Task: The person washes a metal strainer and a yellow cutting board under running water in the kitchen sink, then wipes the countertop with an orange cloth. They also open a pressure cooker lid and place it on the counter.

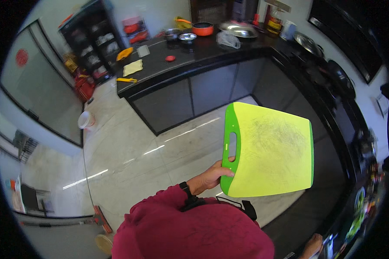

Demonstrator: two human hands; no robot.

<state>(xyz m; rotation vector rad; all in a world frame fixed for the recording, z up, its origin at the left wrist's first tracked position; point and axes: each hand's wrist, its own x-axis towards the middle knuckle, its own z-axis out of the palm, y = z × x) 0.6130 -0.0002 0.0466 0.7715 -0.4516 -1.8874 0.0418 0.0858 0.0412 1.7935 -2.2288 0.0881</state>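
Note:
My left hand (212, 176) grips a cutting board (276, 151) by its lower left edge, thumb on the front face. The board is yellow-green with a bright green border and a slot handle (232, 144), its face covered in dark scratches. It hangs tilted in the air over the floor, in front of the dark cabinets. At the lower right edge, partly cut off, my right hand (313, 246) is at the counter beside a blurred silvery-blue thing (329, 245). Its fingers are too blurred and hidden to read.
A black counter (194, 60) bends around to the right. On it are an orange pan (202, 29), a metal bowl (187, 38), a large lid (237, 29), a pale cloth (133, 67) and a yellow-handled tool (126, 80). A white bucket (87, 120) and a mop (101, 219) are at left.

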